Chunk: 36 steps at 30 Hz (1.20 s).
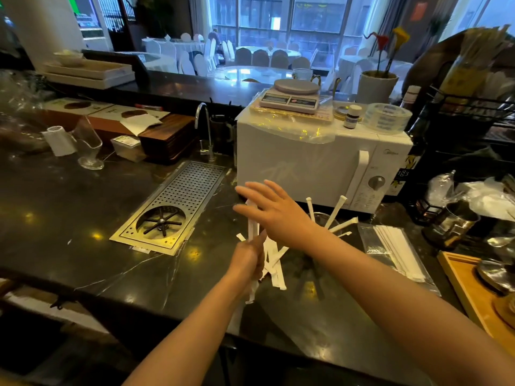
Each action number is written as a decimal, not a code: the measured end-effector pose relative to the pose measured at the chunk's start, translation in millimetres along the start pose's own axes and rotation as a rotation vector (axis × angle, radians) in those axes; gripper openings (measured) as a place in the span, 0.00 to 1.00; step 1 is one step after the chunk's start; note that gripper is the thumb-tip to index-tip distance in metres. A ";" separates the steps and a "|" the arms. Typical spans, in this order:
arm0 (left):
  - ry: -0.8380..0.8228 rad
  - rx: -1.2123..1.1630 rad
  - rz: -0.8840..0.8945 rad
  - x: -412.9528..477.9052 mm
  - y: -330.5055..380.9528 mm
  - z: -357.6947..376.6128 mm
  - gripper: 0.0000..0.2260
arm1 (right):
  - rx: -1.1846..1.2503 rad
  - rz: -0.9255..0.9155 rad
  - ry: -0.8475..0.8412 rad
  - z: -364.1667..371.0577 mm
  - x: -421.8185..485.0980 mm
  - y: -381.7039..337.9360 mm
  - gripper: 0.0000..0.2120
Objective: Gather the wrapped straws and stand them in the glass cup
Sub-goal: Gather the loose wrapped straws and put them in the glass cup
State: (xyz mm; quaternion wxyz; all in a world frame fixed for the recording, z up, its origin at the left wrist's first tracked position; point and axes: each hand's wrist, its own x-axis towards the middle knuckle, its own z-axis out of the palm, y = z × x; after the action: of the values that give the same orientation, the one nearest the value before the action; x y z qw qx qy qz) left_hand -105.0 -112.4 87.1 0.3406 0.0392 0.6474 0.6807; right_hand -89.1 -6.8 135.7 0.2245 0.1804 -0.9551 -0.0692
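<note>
Left hand (249, 260) grips bundled wrapped straws (271, 257); right hand (274, 211), fingers spread, squares them for glass cup (323, 220) at two o'clock.

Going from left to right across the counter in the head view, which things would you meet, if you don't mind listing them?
Tilted glass → tap → left hand gripping wrapped straws → glass cup → bagged straws → wooden tray.

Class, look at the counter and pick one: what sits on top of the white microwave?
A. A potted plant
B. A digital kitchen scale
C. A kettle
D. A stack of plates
B. A digital kitchen scale with a round platform rests on the top of the white microwave, beside a small bottle and a roll of clear tape.
</note>
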 end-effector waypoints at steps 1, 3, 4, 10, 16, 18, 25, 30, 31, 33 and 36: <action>0.006 -0.025 -0.013 0.4 -0.2 -6.1 0.20 | 0.073 0.080 0.007 2.2 2.7 -1.5 0.26; 0.027 -0.061 -0.041 1.6 -0.8 -17.1 0.19 | 0.193 0.288 -0.037 11.3 4.9 -1.7 0.23; 0.029 -0.082 -0.049 2.2 -1.6 -22.3 0.19 | 0.260 0.413 -0.087 19.8 4.1 0.0 0.21; 0.013 -0.130 -0.049 11.1 -7.9 -52.1 0.21 | 0.676 1.098 -0.369 82.8 -15.3 -2.2 0.28; 0.022 -0.169 -0.085 24.4 -15.4 -73.8 0.22 | 0.767 1.457 -0.511 118.5 -34.0 -3.9 0.35; 0.022 -0.180 -0.096 27.4 -17.4 -79.0 0.23 | 0.701 1.505 -0.549 124.9 -36.7 -4.3 0.40; -0.007 -0.206 -0.110 35.0 -22.8 -89.4 0.23 | 0.550 1.610 -0.584 138.4 -24.3 -12.2 0.49; -0.017 -0.220 -0.123 39.4 -27.8 -90.6 0.23 | 0.558 1.565 -0.552 144.1 -12.9 -15.1 0.48; -0.020 -0.222 -0.128 39.8 -28.7 -90.4 0.23 | 0.550 1.543 -0.556 144.9 -10.4 -15.4 0.47; -0.023 -0.226 -0.138 40.8 -30.4 -90.1 0.22 | 0.527 1.500 -0.569 146.8 -6.6 -15.9 0.46; -0.024 -0.241 -0.143 43.4 -32.0 -89.7 0.22 | 0.502 1.449 -0.579 149.3 -2.8 -16.7 0.41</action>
State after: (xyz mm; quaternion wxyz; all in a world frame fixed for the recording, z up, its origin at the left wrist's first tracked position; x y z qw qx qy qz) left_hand -169.3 -168.9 27.0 0.3982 -0.0401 0.5579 0.7270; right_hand -149.3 -13.5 -1.8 -0.0891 -0.4615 -0.8419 0.2652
